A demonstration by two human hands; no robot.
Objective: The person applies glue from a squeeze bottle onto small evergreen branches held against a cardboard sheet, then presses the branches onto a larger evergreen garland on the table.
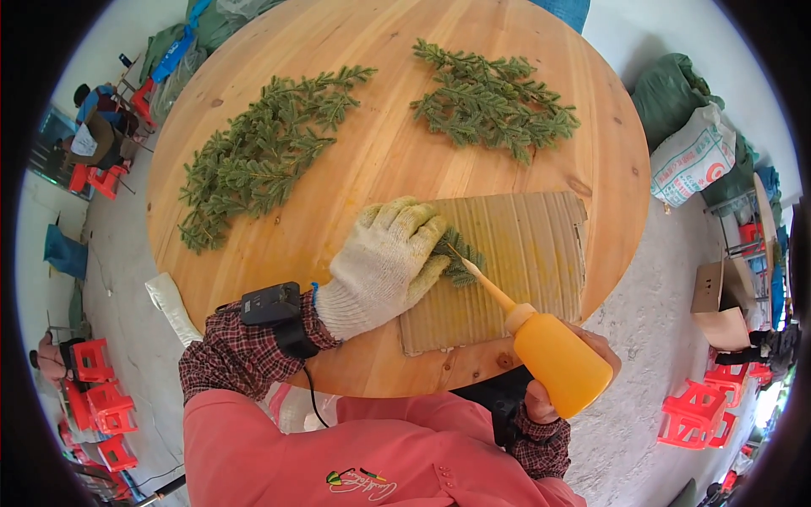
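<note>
A pink apron fronted the worktop. The left hand held the sprig against cardboard; the right hand gripped a bottle, where over-hard squeezing risked flooding the needles.

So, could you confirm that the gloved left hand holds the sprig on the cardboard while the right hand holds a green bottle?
Not quite: the head view shows the right hand holding a yellow-orange bottle, not a green one; the rest stands.

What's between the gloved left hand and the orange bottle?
In the head view, a small green sprig shows between the left hand and the orange bottle, over corrugated cardboard; the bottle's nozzle reaches it.
</note>
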